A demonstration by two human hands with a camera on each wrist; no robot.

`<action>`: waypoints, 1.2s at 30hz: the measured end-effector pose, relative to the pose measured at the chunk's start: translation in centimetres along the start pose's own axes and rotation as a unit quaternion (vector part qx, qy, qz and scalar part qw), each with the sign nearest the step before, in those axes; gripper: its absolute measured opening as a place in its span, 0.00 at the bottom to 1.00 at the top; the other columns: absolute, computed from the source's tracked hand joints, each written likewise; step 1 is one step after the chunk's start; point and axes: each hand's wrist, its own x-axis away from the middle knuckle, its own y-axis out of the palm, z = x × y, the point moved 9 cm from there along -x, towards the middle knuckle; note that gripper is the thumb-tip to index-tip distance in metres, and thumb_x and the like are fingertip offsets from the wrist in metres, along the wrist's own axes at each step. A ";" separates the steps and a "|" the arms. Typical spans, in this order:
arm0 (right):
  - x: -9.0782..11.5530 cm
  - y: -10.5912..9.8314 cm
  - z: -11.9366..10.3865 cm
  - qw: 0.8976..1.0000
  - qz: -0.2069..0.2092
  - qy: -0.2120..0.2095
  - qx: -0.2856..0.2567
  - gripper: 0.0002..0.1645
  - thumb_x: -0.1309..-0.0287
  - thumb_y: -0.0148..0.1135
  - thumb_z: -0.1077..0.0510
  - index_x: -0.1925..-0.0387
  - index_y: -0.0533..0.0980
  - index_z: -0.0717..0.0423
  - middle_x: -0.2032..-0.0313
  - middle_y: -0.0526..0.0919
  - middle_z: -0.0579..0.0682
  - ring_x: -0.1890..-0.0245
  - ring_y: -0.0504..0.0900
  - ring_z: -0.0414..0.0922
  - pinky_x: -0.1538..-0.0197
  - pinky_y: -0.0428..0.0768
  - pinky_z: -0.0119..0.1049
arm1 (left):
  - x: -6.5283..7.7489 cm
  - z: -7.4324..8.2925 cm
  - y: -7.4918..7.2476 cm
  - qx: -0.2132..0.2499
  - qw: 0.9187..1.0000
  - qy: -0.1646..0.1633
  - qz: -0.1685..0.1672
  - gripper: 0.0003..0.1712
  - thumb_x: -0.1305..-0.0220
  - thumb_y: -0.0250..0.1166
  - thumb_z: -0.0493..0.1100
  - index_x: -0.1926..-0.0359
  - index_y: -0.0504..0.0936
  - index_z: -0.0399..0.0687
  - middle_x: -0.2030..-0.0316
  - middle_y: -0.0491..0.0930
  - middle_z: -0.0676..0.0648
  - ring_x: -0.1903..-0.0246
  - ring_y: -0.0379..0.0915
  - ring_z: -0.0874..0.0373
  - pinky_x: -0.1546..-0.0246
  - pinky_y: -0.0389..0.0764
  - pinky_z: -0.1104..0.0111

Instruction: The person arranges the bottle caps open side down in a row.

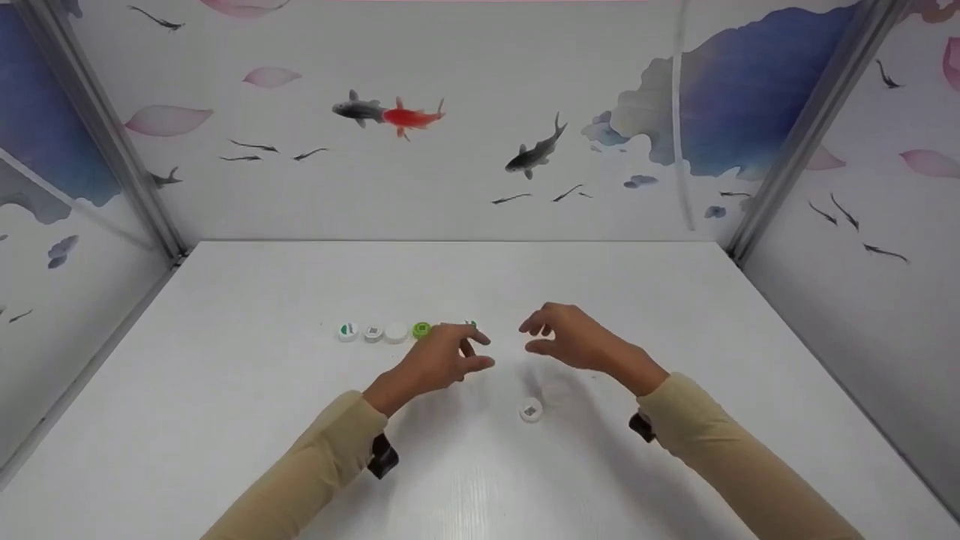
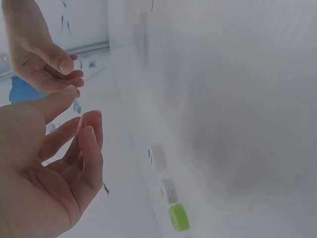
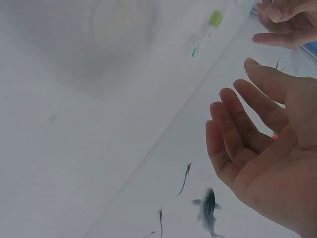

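Observation:
My left hand [image 1: 435, 356] hovers above the white table just in front of a row of bottle caps, its fingers loosely bent with nothing between them. Across a gap, my right hand [image 1: 574, 337] is also raised, fingers relaxed and holding nothing. The row includes a white cap with a green mark [image 1: 347, 331], a white cap with a square code [image 1: 373, 333], a plain white cap [image 1: 396, 333] and a green cap [image 1: 421, 330]. My left hand partly hides the row's right end. Nearer me lie another coded white cap [image 1: 531, 409] and a faint whitish round piece [image 1: 556, 391].
The white table [image 1: 247, 420] is enclosed by a back wall [image 1: 450, 187] and side panels painted with fish and petals. Metal posts [image 1: 112, 135] stand at the corners. Dark wrist devices [image 1: 383, 456] sit under both sleeves.

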 end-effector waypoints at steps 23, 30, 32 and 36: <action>6.7 5.3 2.3 0.995 0.061 0.078 -0.025 0.07 0.50 0.75 0.63 0.66 0.86 0.58 0.72 0.82 0.46 0.72 0.75 0.38 0.71 0.72 0.31 | 0.0 0.8 7.8 -0.063 0.996 -0.006 -0.057 0.22 0.46 0.78 0.48 0.51 0.87 0.49 0.67 0.84 0.52 0.68 0.73 0.63 0.60 0.76 0.66; 6.2 5.3 2.0 0.994 0.078 0.078 -0.026 0.06 0.49 0.75 0.64 0.66 0.87 0.57 0.72 0.83 0.47 0.72 0.75 0.39 0.71 0.73 0.31 | -0.1 1.0 7.9 -0.013 0.998 -0.013 -0.063 0.18 0.46 0.77 0.45 0.54 0.89 0.46 0.64 0.87 0.50 0.71 0.74 0.63 0.68 0.76 0.72; 6.1 5.0 1.9 0.994 0.073 0.072 -0.045 0.07 0.48 0.74 0.63 0.64 0.87 0.57 0.70 0.83 0.46 0.71 0.75 0.39 0.71 0.73 0.31 | 0.1 1.0 7.5 0.008 0.998 -0.014 -0.067 0.18 0.45 0.77 0.44 0.53 0.88 0.44 0.65 0.87 0.49 0.74 0.75 0.64 0.72 0.75 0.73; 5.6 3.5 1.4 0.992 0.067 0.057 -0.093 0.10 0.45 0.73 0.60 0.60 0.86 0.56 0.67 0.84 0.47 0.69 0.77 0.40 0.69 0.76 0.30 | 0.2 1.6 5.4 0.049 0.997 0.003 -0.059 0.20 0.42 0.75 0.45 0.49 0.86 0.45 0.65 0.86 0.49 0.74 0.78 0.61 0.74 0.77 0.73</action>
